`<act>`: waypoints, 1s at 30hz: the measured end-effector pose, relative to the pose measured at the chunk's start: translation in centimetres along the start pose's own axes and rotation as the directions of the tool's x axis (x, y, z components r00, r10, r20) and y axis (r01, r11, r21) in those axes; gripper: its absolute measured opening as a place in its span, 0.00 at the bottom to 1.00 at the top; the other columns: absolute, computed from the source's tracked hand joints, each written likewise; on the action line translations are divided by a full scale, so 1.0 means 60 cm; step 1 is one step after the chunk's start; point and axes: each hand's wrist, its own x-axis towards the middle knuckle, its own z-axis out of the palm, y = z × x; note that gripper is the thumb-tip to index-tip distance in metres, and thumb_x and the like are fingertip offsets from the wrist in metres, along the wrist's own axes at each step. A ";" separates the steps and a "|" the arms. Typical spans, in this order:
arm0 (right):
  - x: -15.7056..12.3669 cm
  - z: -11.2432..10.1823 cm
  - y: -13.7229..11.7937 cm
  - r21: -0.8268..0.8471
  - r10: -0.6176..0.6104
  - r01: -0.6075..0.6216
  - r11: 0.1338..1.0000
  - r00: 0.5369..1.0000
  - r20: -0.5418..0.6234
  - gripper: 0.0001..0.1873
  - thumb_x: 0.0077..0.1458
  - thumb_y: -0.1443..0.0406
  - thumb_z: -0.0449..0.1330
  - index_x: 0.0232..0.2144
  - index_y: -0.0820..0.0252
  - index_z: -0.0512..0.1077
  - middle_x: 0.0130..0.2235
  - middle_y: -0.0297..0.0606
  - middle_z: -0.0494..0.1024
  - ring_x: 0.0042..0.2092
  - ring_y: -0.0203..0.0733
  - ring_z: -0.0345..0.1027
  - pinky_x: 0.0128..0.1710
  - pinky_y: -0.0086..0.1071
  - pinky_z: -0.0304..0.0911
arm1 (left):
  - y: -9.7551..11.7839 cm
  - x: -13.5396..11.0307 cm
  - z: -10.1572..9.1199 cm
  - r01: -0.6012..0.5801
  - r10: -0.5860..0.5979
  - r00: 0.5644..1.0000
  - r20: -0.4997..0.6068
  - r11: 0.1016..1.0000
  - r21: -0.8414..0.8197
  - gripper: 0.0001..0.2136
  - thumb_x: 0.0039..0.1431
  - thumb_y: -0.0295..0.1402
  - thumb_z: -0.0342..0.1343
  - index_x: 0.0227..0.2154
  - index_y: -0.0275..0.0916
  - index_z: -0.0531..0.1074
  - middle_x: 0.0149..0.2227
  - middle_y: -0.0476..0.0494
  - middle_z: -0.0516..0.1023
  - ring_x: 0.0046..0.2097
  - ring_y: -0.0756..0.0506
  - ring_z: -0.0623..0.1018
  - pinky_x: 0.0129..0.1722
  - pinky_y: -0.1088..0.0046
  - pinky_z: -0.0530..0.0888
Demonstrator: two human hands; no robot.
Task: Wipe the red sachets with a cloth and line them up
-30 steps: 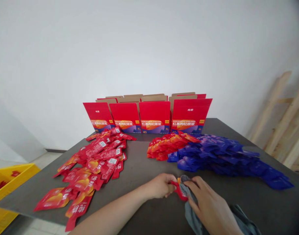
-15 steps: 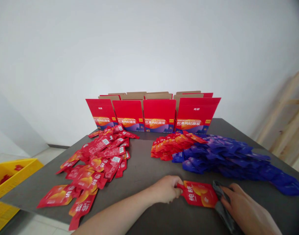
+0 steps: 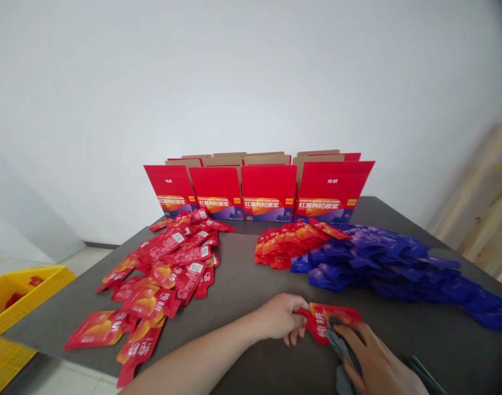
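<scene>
My left hand [image 3: 284,318] pinches the narrow spout end of a red pouch [image 3: 347,311] with orange fruit printed on it. The pouch is held front side up just over the near part of the table. My right hand [image 3: 370,354] is closed on a grey cloth [image 3: 340,343] and presses it onto the pouch's face, covering its middle and lower right. To the left lies a loose heap of red pouches [image 3: 156,296]. Beyond my hands are overlapping rows of red pouches [image 3: 294,240] beside a long pile of blue pouches [image 3: 382,266].
Several open red cartons [image 3: 268,189] stand in a row at the back of the dark table [image 3: 238,274]. A yellow crate [image 3: 12,318] with red things inside sits off the left edge. Wooden framing [image 3: 485,214] leans by the wall at right.
My right hand has moved left with the cloth, from the pouch's right end onto its face. My left hand keeps its hold on the spout end, nearly still.
</scene>
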 end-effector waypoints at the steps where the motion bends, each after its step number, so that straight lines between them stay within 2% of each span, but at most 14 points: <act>1: -0.005 0.001 0.015 0.007 0.031 -0.031 1.000 0.999 0.011 0.18 0.52 0.65 0.52 0.45 0.54 0.72 0.44 0.42 0.76 0.39 0.41 0.75 0.36 0.32 0.70 | 0.001 -0.001 0.000 0.002 -0.002 1.000 -0.002 1.000 -0.005 0.11 0.55 0.25 0.48 0.41 0.37 0.68 0.21 0.55 0.68 0.18 0.56 0.68 0.17 0.84 0.66; 4: -0.017 -0.002 0.060 0.011 0.136 -0.137 0.990 0.989 0.064 0.15 0.55 0.62 0.50 0.41 0.54 0.73 0.37 0.39 0.76 0.33 0.41 0.75 0.33 0.34 0.70 | 0.003 -0.001 0.000 0.005 -0.005 1.000 -0.006 1.000 -0.019 0.12 0.55 0.24 0.48 0.42 0.37 0.68 0.21 0.55 0.68 0.17 0.55 0.68 0.17 0.83 0.66; 7: -0.020 -0.012 0.090 -0.038 0.213 -0.211 0.977 0.976 0.037 0.15 0.55 0.61 0.49 0.40 0.55 0.72 0.37 0.40 0.75 0.36 0.44 0.74 0.34 0.37 0.69 | -0.001 0.002 0.000 0.013 -0.013 1.000 -0.008 1.000 -0.028 0.13 0.55 0.23 0.48 0.43 0.37 0.67 0.21 0.55 0.68 0.18 0.54 0.69 0.17 0.82 0.66; 9: -0.009 -0.022 0.089 -0.079 0.224 -0.224 0.971 0.974 0.003 0.15 0.56 0.60 0.49 0.43 0.56 0.71 0.39 0.42 0.74 0.38 0.45 0.73 0.36 0.37 0.68 | -0.005 0.005 0.000 0.012 -0.013 1.000 -0.012 0.999 -0.035 0.12 0.55 0.24 0.49 0.43 0.37 0.67 0.21 0.56 0.68 0.18 0.54 0.69 0.17 0.82 0.66; 11: 0.012 -0.032 0.067 -0.105 0.192 -0.190 0.976 0.981 0.003 0.16 0.57 0.61 0.50 0.46 0.55 0.70 0.42 0.41 0.72 0.39 0.43 0.72 0.34 0.35 0.68 | -0.009 0.006 0.001 0.001 -0.002 1.000 -0.013 0.999 -0.039 0.12 0.56 0.26 0.50 0.44 0.37 0.67 0.22 0.56 0.68 0.18 0.55 0.68 0.17 0.83 0.66; 14: 0.051 -0.037 0.009 -0.114 0.058 -0.052 0.992 0.997 0.046 0.19 0.55 0.67 0.53 0.48 0.48 0.70 0.47 0.39 0.71 0.41 0.40 0.71 0.34 0.30 0.67 | -0.011 0.004 0.001 -0.026 0.026 1.000 -0.009 0.999 -0.021 0.11 0.57 0.27 0.51 0.43 0.38 0.68 0.22 0.56 0.68 0.18 0.57 0.68 0.17 0.85 0.64; 17: 0.077 -0.029 -0.037 -0.149 -0.015 0.026 0.988 0.997 0.076 0.21 0.52 0.72 0.54 0.46 0.47 0.72 0.45 0.38 0.72 0.41 0.41 0.70 0.35 0.30 0.68 | -0.009 0.001 0.001 -0.038 0.038 0.999 -0.006 0.999 0.006 0.10 0.57 0.26 0.49 0.41 0.36 0.69 0.21 0.56 0.68 0.17 0.57 0.67 0.17 0.86 0.64; 19: 0.078 -0.022 -0.044 -0.164 -0.018 0.031 0.986 0.997 0.080 0.21 0.52 0.72 0.53 0.46 0.47 0.73 0.43 0.38 0.72 0.40 0.41 0.70 0.34 0.30 0.68 | -0.008 0.001 0.001 -0.040 0.040 0.999 0.003 0.999 0.007 0.10 0.57 0.24 0.48 0.40 0.36 0.70 0.21 0.55 0.68 0.17 0.57 0.67 0.17 0.85 0.65; 22: 0.057 -0.013 -0.017 -0.160 0.002 0.009 0.987 0.998 0.069 0.21 0.53 0.71 0.52 0.46 0.48 0.73 0.43 0.39 0.72 0.40 0.40 0.70 0.33 0.30 0.68 | -0.008 0.001 0.000 -0.033 0.033 0.999 0.007 0.999 -0.004 0.11 0.56 0.24 0.48 0.41 0.36 0.69 0.21 0.56 0.68 0.17 0.56 0.67 0.16 0.84 0.66; 28: 0.004 -0.020 0.094 -0.147 0.084 -0.078 0.986 0.996 0.036 0.16 0.57 0.66 0.50 0.41 0.55 0.76 0.40 0.42 0.73 0.38 0.42 0.71 0.43 0.38 0.67 | -0.004 0.004 0.001 0.001 -0.001 1.000 0.003 0.998 -0.057 0.11 0.55 0.25 0.50 0.42 0.36 0.69 0.21 0.55 0.68 0.18 0.55 0.69 0.17 0.83 0.67; 30: -0.003 -0.027 0.102 -0.144 0.095 -0.090 0.985 0.995 0.024 0.16 0.57 0.65 0.49 0.41 0.54 0.76 0.39 0.43 0.74 0.37 0.43 0.72 0.43 0.38 0.67 | -0.003 0.005 0.003 0.019 -0.020 1.000 -0.012 0.997 -0.078 0.12 0.55 0.24 0.49 0.43 0.36 0.68 0.21 0.55 0.68 0.18 0.55 0.69 0.17 0.83 0.67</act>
